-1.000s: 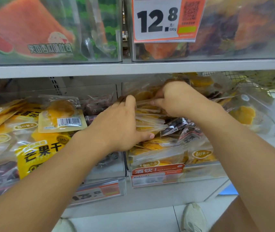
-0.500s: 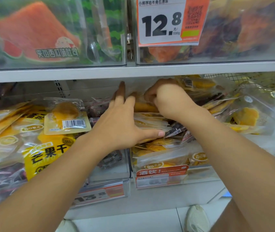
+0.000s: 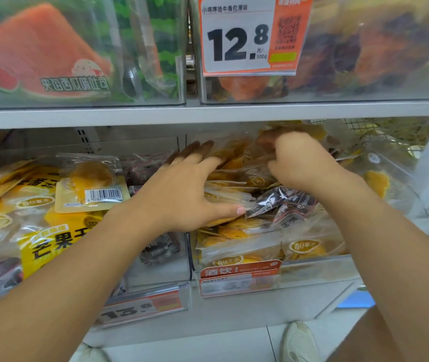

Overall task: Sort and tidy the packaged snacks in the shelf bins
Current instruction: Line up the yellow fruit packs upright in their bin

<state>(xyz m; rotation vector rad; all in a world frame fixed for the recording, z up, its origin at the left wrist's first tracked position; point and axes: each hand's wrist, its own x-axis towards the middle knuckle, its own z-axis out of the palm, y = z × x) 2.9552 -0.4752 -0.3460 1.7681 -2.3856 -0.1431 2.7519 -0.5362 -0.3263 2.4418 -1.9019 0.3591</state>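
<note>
- Left hand [image 3: 182,194] at mid-frame, fingers straight and spread, palm flat on the clear mango packets [image 3: 227,198] stacked in the lower-shelf bin [image 3: 310,273]; thumb tip resting on a packet edge.
- Right hand [image 3: 299,160] just right of it, higher and deeper under the shelf edge [image 3: 208,114], fingers curled down into the yellow packets at the back of the same bin (whether actually pinching one, cannot tell: blurred).
- Dark-wrapped packets [image 3: 284,202] between the two hands, lying on top of the mango stack, just beside the left thumb.
- More mango packets [image 3: 247,253] pressed against the bin's clear front, above an orange label [image 3: 239,273].
- At left of frame, a yellow mango bag [image 3: 51,244] and a small barcode packet [image 3: 90,189] lying on it.
- At upper middle, a 12.8 price tag [image 3: 237,40] on an upper bin; at upper left, a watermelon toast bag [image 3: 41,56].
- At bottom edge, two pale shoes [image 3: 299,340] on the floor.
</note>
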